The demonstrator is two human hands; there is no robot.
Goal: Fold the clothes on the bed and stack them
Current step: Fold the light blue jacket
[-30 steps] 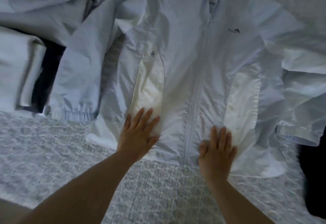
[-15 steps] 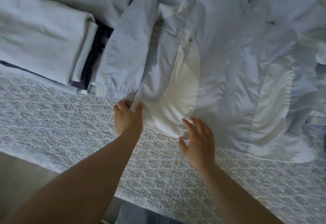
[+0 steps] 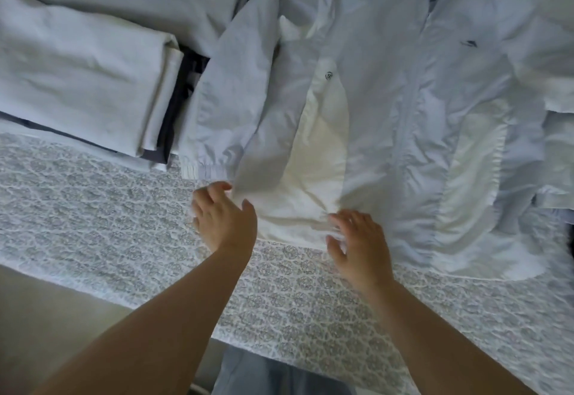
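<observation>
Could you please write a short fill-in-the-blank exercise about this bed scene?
1. The pale blue jacket lies ____ out on the bed.
2. The left hand and right hand are at the jacket's ____ hem.
3. The folded stack lies to the jacket's ____.

Missing words: spread; bottom; left

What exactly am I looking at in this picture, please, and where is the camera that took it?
There is no machine here: a person wears a camera on the head, looking down at their own bare arms. A pale blue zip jacket lies spread on a patterned bedspread. To its left sits a stack of folded clothes, light pieces over a dark one. The left hand is at the jacket's bottom corner, beside the sleeve cuff; the right hand is at the hem further along. Both hands look relaxed with spread fingers; neither has a plain grip on the cloth, though motion blur makes contact hard to judge.
</observation>
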